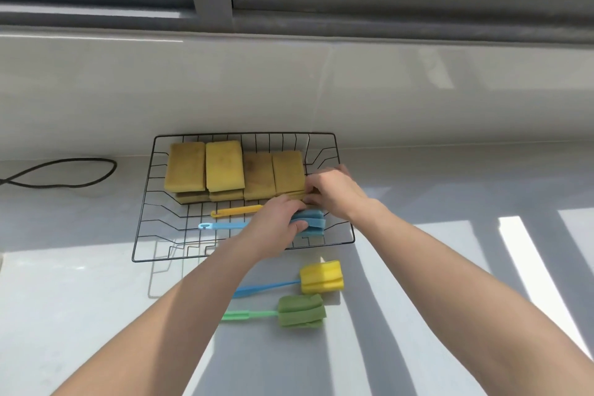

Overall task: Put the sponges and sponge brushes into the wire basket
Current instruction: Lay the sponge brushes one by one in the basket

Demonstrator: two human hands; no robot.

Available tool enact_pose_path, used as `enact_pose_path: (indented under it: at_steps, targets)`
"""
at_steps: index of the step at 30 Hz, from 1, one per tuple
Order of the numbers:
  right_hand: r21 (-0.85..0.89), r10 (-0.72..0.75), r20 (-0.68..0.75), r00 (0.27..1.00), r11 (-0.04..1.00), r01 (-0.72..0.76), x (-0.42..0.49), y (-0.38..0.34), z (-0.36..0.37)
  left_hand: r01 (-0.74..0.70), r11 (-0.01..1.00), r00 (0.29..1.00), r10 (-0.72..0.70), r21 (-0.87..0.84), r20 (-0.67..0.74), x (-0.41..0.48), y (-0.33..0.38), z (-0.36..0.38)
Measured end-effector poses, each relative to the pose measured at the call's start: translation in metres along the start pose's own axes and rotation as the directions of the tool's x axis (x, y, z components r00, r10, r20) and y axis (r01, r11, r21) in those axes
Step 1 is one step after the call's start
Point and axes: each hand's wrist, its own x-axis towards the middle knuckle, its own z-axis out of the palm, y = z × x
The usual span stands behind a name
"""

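A black wire basket [146,202] stands on the counter against the wall. Several yellow sponges [205,167] are stacked along its back. Two sponge brushes lie in its front half: a yellow-handled one [236,211], whose head is hidden behind my hands, and a blue one [310,222]. My left hand [278,222] grips the blue brush at its blue sponge head. My right hand [334,191] rests over the hidden head of the yellow-handled brush; its grip is hidden. On the counter in front of the basket lie a yellow-headed brush with a blue handle [321,276] and a green brush [300,311].
A black cable [64,183] loops on the counter to the left of the basket. The white wall and a grey window frame [289,19] rise behind. Sunlit stripes fall across the counter at the right.
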Motion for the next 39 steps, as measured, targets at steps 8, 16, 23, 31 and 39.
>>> enact_pose_path:
  at_steps: [8,16,23,31,39]
  targets:
    - [0.007,0.012,0.003,1.000,1.000,-0.012,0.001,0.000,0.001,0.043,0.999,0.992,-0.043,-0.005,-0.121,0.011,-0.004,0.022]
    - [0.012,-0.038,0.046,0.998,0.999,0.038,-0.013,0.005,-0.006,0.035,0.999,0.993,-0.034,0.003,-0.115,0.016,-0.002,0.017]
    - [-0.093,-0.076,0.058,0.995,0.992,0.081,-0.029,0.010,-0.008,0.112,0.993,0.981,-0.104,0.042,-0.162,0.012,-0.018,0.005]
    - [-0.157,-0.029,0.010,1.000,0.987,0.030,-0.032,-0.002,-0.006,0.150,0.972,0.975,-0.115,0.183,-0.188,0.019,-0.013,0.010]
    - [0.120,0.041,-0.260,0.965,0.993,-0.010,-0.085,-0.020,-0.012,0.023,0.996,0.954,-0.046,-0.081,-0.298,-0.047,-0.008,-0.003]
